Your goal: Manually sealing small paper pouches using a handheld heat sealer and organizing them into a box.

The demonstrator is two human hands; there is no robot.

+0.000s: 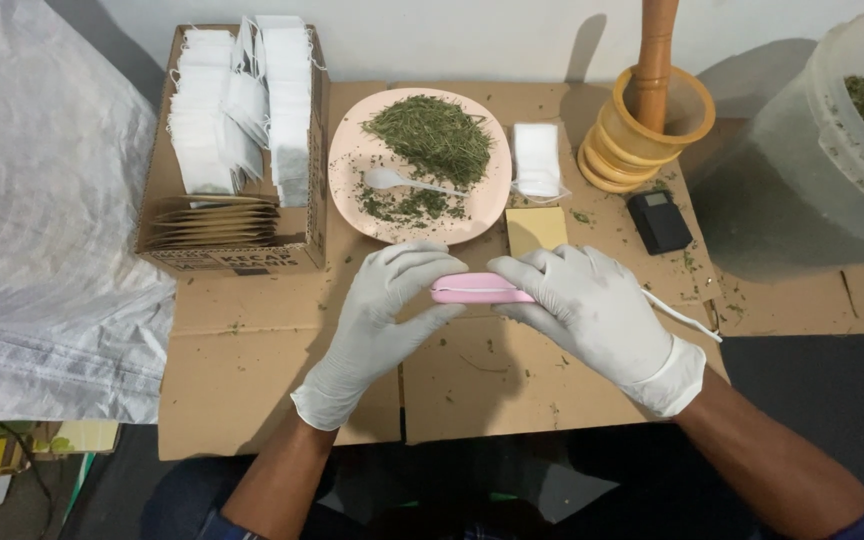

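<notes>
Both gloved hands are up front, near the middle of the cardboard-covered bench [252,350], pinching a small pink sealer [477,289] between them. The left hand [384,312] comes in from the near left, wrist bent, fingers curled over the top of the pink device's left end and thumb tucked under it. The right hand [592,305] reaches in from the near right, forearm angled across the corner, fingers wrapped over the device's right end so that end is hidden. Both are grasping it, holding it level just above the cardboard. A thin white cord [687,320] trails out to the right from under the right hand.

Now the count. One pink plate [352,160] sits just beyond the hands, carrying one heap of dried green herb [432,135], some loose scatter, and one white plastic spoon [397,181]. To its left, one cardboard box [242,255] packed with white empty tea bags [227,110], too many and too tightly stacked to count. Right of the plate, one small stack of white bags [536,158] lies flat, and one yellow pad [536,229] just near of it. Further right, one small black scale [659,221], possibly, though its face is too small to read. At the far right stands one wooden mortar [652,135] with one pestle [656,50] upright in it, and one large translucent tub [832,150] holding more green herb. A white woven sack [42,220] covers the left edge.
</notes>
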